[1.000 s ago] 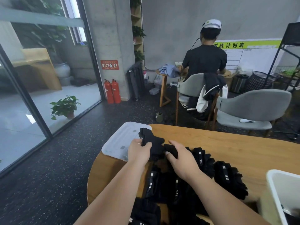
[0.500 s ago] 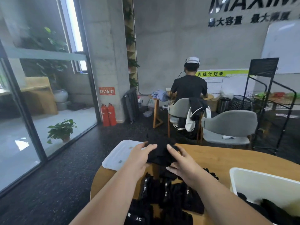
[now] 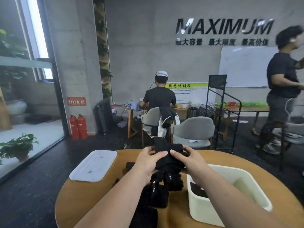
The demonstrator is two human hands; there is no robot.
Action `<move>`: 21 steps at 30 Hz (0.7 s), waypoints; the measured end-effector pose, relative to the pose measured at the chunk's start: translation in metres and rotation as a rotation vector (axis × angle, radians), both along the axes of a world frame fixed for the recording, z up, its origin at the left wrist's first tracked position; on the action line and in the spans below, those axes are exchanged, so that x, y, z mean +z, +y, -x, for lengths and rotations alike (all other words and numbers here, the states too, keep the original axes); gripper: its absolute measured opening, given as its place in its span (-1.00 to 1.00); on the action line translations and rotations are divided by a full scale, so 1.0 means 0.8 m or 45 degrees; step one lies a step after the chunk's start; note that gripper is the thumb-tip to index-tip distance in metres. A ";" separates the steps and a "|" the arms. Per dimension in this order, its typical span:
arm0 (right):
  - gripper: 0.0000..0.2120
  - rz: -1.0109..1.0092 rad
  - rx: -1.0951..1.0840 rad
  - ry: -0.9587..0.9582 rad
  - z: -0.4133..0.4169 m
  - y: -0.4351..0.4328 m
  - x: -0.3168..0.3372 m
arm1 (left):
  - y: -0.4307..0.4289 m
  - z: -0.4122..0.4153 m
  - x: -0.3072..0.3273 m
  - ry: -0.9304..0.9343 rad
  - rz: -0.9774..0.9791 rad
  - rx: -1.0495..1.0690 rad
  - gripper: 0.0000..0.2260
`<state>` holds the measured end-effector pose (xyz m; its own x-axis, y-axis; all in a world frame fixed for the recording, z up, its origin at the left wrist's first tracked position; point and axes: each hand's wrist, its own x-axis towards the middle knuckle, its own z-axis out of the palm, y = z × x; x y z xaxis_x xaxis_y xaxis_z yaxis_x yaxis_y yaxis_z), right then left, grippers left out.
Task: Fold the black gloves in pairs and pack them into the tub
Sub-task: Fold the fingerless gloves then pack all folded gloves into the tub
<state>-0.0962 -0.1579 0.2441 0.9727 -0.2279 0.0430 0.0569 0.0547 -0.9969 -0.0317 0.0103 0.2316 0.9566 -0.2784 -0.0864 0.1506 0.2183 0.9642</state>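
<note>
Both hands, left hand (image 3: pixel 146 163) and right hand (image 3: pixel 189 160), lift a bunched pair of black gloves (image 3: pixel 169 155) above the surface (image 3: pixel 92 195), fingers closed on it. The remaining gloves (image 3: pixel 161 191) lie mid-surface, just beside the white tub (image 3: pixel 246 181) at the right edge.

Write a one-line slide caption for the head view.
Both hands fold black gloves above the pile, white tub alongside.

Both forearms bare; left hand (image 3: pixel 147 163) and right hand (image 3: pixel 191 162) ungloved.
</note>
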 end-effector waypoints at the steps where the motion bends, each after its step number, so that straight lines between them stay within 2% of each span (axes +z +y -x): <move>1: -0.70 0.015 -0.022 0.008 0.006 -0.013 0.002 | -0.014 0.004 0.001 0.002 0.005 -0.023 -0.53; 3: -0.75 0.018 -0.071 0.034 0.015 -0.040 0.003 | -0.039 0.010 0.001 0.004 0.025 -0.076 -0.51; 8: -0.73 0.014 -0.183 0.097 0.036 -0.111 -0.010 | -0.093 0.027 -0.007 -0.007 -0.002 -0.294 -0.67; 12: -0.80 0.001 -0.242 0.167 0.051 -0.158 -0.027 | -0.126 0.031 -0.022 0.017 -0.068 -0.385 -0.69; 15: -0.80 0.017 -0.288 0.247 0.060 -0.188 -0.042 | -0.138 0.032 -0.037 -0.016 -0.206 -0.256 -0.74; 18: -0.74 0.044 -0.311 0.325 0.065 -0.209 -0.054 | -0.139 0.021 -0.058 -0.147 -0.440 -0.080 -0.78; 21: -0.74 0.127 -0.344 0.402 0.061 -0.214 -0.066 | -0.135 0.015 -0.079 -0.202 -0.587 0.002 -0.76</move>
